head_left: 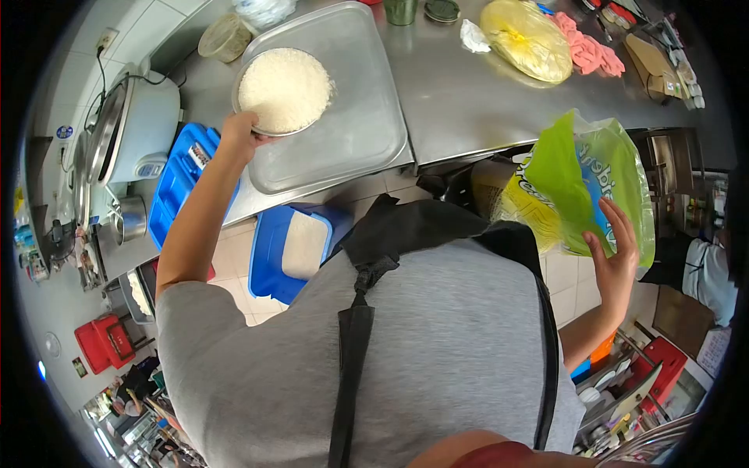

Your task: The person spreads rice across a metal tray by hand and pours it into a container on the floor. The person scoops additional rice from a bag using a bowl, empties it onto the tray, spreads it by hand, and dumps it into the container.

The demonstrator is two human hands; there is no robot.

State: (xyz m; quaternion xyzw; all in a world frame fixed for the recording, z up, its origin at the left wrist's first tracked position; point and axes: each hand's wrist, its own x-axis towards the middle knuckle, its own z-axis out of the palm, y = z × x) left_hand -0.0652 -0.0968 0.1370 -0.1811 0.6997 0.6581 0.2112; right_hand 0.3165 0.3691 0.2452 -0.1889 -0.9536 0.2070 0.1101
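Note:
My left hand [243, 134] grips the near rim of a round bowl [236, 92] heaped with white rice [285, 87]. The bowl is over the left part of a large metal tray [355, 101]; whether it rests there I cannot tell. On the right, my right hand [614, 248] has its fingers stretched and thumb apart against a green and yellow printed plastic bag [563, 175]. The bag hangs beside the counter's front edge, its contents hidden. Below the counter, a blue bin [265, 261] holds white grain that looks like rice [305, 244].
A steel counter [445, 105] runs across the front. On it are a yellow plastic bag [530, 43], a pink cloth [593, 51] and a plastic tub [224, 39]. A large cooker [144, 129] and blue tray [175, 183] stand left. Another person [706, 273] is far right.

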